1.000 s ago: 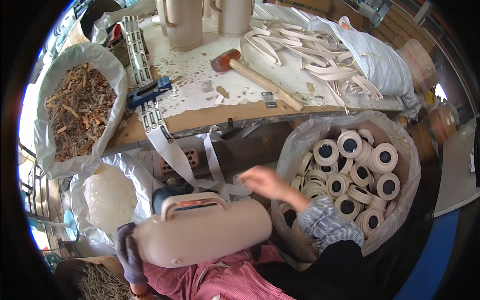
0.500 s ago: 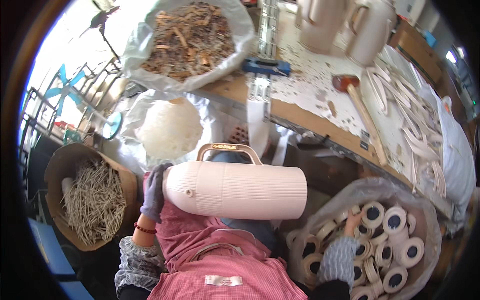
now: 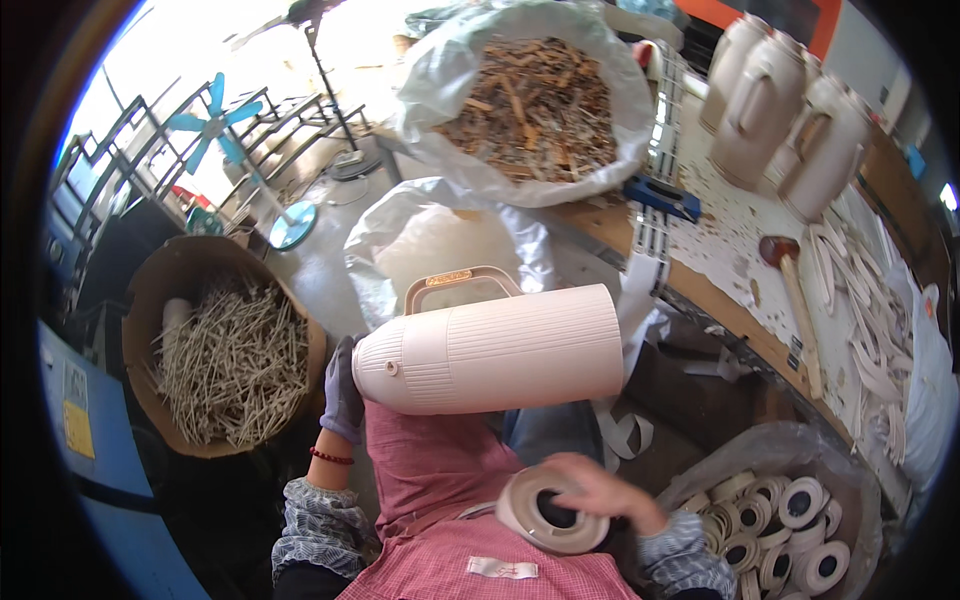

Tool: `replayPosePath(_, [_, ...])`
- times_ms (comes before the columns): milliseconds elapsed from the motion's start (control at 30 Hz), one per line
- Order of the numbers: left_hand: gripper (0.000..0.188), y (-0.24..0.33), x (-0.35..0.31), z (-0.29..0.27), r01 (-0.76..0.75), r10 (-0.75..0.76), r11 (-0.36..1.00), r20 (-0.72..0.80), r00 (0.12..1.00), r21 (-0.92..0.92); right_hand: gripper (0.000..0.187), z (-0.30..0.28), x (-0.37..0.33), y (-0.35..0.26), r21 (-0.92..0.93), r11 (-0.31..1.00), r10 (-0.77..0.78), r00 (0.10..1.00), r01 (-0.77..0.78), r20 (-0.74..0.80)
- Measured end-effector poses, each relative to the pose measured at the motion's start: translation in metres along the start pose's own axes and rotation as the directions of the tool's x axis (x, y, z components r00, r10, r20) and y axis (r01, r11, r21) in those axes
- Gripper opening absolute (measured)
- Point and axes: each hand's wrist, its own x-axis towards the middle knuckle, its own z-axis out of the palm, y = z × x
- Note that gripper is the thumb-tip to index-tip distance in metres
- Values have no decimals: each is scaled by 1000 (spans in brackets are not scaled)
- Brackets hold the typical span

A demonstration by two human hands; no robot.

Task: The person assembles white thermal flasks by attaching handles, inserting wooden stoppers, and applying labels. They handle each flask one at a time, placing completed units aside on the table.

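Observation:
A pale pink vacuum flask body [image 3: 500, 350] lies on its side across my lap, its handle [image 3: 460, 283] pointing away from me. My gloved left hand [image 3: 343, 392] grips the narrower end on the left. Bare, my right hand [image 3: 600, 487] has hold of a pale pink ring-shaped plastic part [image 3: 525, 510] with a dark centre hole. It is close to my apron, below the flask and apart from it. The fingers reach over the hole and are a little blurred; the thumb is hidden.
A bag of similar rings [image 3: 802, 502] stands at right. A workbench [image 3: 720, 245] holds upright flasks [image 3: 760, 110], a mallet [image 3: 795, 310] and pale strips [image 3: 875, 350]. A sack of wood-like scraps [image 3: 430, 100] is ahead; a box of thin sticks [image 3: 150, 400] and a fan [image 3: 215, 125] are left.
My right hand has come out of the bag with a ring-shaped part and moved left to my lap. The flask is tilted slightly, its right end higher. The view has swung left.

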Motion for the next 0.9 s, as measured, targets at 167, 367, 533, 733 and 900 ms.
replayPosePath(167, [46,18,-25,-77,0,-15,993,-121,993,-122,36,17,41,-49,77,997,-25,985,11,172])
replayPosePath(367, [50,22,-69,-149,3,-68,968,-247,967,-253,64,-7,37,-62,-88,993,-39,934,75,355])
replayPosePath(533, [52,13,-83,-143,-18,-20,978,-182,983,-206,49,-67,58,-36,575,818,263,890,-1,-373])
replayPosePath(733, [46,-1,-79,-80,95,-125,970,-125,984,-225,43,-75,122,-90,-354,897,-441,574,265,-690])
replayPosePath(900, [37,-12,-80,-102,-115,65,910,137,988,399,39,-77,107,-122,-616,687,-704,562,386,-434])
